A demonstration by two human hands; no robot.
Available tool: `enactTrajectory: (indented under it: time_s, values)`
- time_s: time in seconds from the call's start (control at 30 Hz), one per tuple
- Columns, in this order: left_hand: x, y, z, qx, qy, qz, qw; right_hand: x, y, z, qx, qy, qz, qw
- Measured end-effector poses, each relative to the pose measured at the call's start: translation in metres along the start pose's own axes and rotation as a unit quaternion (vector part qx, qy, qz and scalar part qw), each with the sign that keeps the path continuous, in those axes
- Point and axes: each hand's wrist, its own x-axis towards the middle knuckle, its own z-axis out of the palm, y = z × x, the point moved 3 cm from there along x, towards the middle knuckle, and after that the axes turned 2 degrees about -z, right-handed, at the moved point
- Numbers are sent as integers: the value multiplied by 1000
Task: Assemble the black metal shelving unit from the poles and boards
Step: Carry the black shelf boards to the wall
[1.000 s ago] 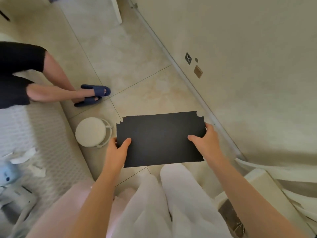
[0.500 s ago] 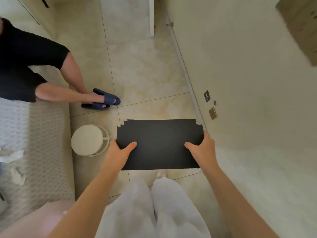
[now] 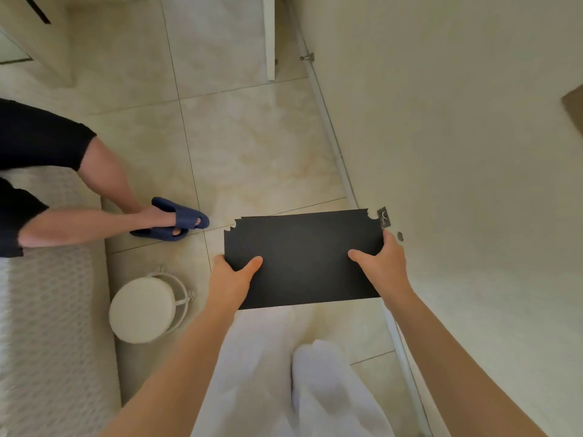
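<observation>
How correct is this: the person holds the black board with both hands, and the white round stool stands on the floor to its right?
One detail is wrong. The head view shows the white round stool on the floor left of the black board, not right. The rest holds: left hand and right hand both grip the board.

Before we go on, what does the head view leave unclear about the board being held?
- Head view: the fingers of the left hand and right hand are hidden beneath the black board; only the thumbs show.
- Board's underside: faces away from the camera.
- Poles: none in frame.
- Second person: cut off by the left edge.
</observation>
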Motion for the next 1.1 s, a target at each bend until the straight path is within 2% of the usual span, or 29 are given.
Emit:
enactTrajectory:
  time_s: [0.27,0.57,0.77,1.1]
  values:
    - [75,71,43,18,4,-24,1000,114,-47,6,-8,-9,-9,1000]
    - [179,96,118,-31,31,-81,996,268,-52,39,-30,-63,-9,998]
    - [278,76,168,-61,45,-84,994,369,-15,89,-41,-75,-13,996]
    - [471,-23,251,-80,58,-89,991,533,88,224,-37,-84,-6,996]
